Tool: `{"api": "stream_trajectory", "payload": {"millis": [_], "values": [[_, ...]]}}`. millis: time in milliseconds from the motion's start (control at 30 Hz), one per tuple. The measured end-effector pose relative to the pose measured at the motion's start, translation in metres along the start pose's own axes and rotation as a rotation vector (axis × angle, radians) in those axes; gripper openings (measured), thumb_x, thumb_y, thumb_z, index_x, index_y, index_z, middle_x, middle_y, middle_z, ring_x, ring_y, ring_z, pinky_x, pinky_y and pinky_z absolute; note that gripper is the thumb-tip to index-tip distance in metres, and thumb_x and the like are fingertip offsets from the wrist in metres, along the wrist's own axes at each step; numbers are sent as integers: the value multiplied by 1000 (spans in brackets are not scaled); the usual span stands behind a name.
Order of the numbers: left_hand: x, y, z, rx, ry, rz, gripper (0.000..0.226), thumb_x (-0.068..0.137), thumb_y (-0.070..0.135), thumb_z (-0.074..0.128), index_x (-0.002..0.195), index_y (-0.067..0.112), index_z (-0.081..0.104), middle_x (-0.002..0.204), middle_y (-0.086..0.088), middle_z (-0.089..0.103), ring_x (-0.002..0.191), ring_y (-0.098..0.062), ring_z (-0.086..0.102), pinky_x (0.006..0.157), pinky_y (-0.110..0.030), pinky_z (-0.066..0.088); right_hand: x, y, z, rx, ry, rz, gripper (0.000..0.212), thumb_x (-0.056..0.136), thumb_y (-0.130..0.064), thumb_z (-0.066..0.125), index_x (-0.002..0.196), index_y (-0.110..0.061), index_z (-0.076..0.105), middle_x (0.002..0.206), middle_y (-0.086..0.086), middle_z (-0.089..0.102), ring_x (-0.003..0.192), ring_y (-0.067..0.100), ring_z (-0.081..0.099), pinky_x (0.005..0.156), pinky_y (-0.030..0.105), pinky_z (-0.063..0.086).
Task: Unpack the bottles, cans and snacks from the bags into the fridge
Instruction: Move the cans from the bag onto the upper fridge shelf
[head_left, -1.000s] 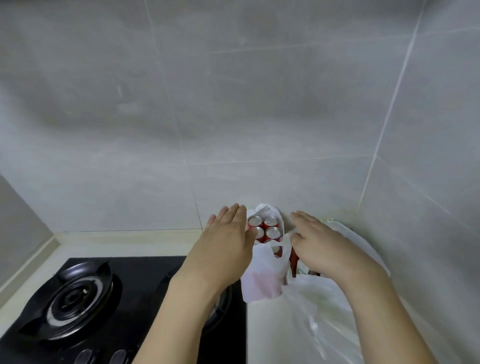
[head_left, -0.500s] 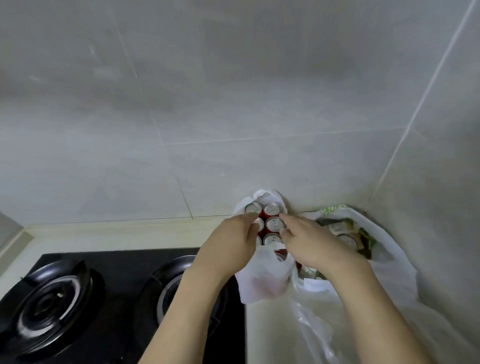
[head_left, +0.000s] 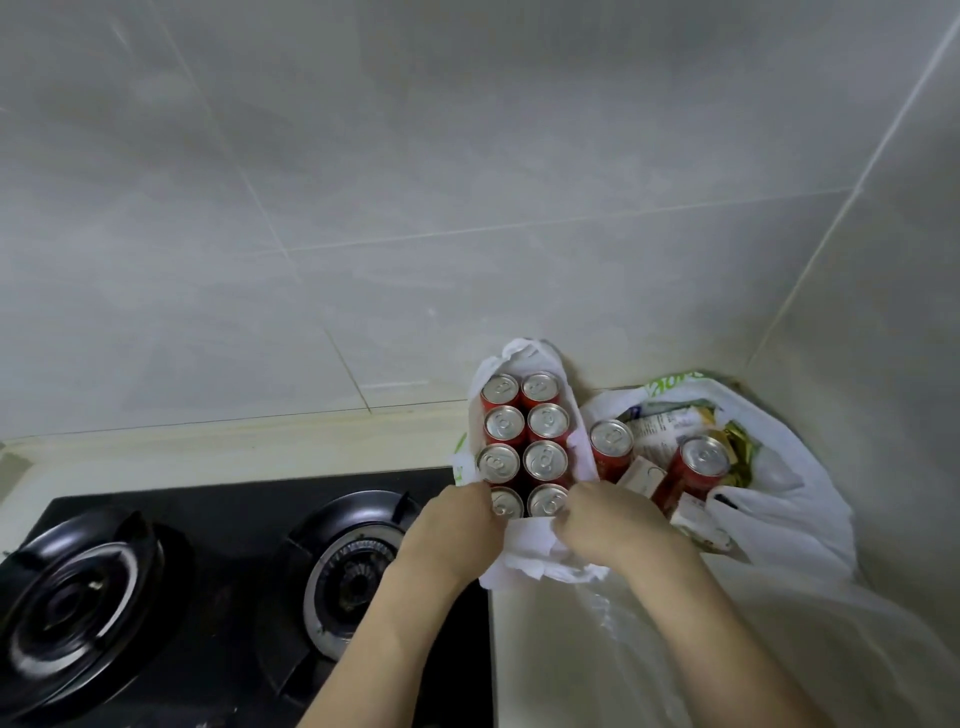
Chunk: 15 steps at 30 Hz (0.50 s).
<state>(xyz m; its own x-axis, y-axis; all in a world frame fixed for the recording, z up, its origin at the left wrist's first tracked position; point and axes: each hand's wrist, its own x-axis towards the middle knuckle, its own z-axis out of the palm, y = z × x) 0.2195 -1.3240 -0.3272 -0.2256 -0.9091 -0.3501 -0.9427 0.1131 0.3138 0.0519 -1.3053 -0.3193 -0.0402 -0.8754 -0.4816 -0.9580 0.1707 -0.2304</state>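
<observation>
both hands, left hand (head_left: 453, 527) and right hand (head_left: 605, 522), pinch the near rim of the white bag (head_left: 524, 556) of upright red cans (head_left: 524, 441) on the counter (head_left: 540, 649) beside the hob (head_left: 208, 571).

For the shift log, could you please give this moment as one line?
stage: opening can bag | left hand: grips white bag | right hand: grips it too | red cans: inside, upright
</observation>
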Motion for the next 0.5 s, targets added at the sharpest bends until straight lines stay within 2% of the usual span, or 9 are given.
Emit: {"api": "stream_trajectory", "payload": {"millis": [67, 167, 300, 367, 500], "values": [[3, -2, 4, 47, 12, -24, 23, 95, 34, 46, 94, 14, 57, 104, -11, 66, 95, -32, 61, 69, -31, 39, 3, -1, 5, 9, 24, 35, 26, 92, -31, 45, 101, -12, 61, 107, 8, 65, 96, 28, 61, 69, 29, 39], [8, 0, 4, 136, 62, -45, 29, 97, 37, 43, 99, 13, 60, 108, -10, 66, 99, -31, 61, 72, -31, 41, 6, -4, 4, 41, 132, 69, 27, 94, -31, 45, 109, -12, 56, 113, 8, 64, 103, 29, 61, 70, 31, 40], [14, 1, 6, 155, 63, -76, 19, 93, 22, 49, 105, 13, 60, 110, -9, 65, 101, -30, 61, 71, -29, 38, 11, -9, 6, 34, 283, 30, 29, 93, -23, 47, 117, -9, 48, 116, 10, 60, 105, 30, 61, 70, 33, 38], [16, 1, 9, 128, 55, -78, 21, 88, 18, 49, 107, 14, 57, 109, -9, 65, 99, -30, 62, 69, -30, 38, 13, -9, 9, 23, 268, 18, 28, 91, -21, 48, 117, -9, 49, 116, 10, 61, 105, 31, 61, 70, 32, 38], [17, 0, 21, 62, 62, -70, 36, 85, 26, 57, 116, 15, 42, 101, -6, 66, 92, -29, 64, 66, -32, 43, 17, -5, 17, 36, 147, 71, 27, 89, -27, 53, 113, -14, 51, 106, 4, 64, 96, 27, 64, 69, 30, 40]]}}
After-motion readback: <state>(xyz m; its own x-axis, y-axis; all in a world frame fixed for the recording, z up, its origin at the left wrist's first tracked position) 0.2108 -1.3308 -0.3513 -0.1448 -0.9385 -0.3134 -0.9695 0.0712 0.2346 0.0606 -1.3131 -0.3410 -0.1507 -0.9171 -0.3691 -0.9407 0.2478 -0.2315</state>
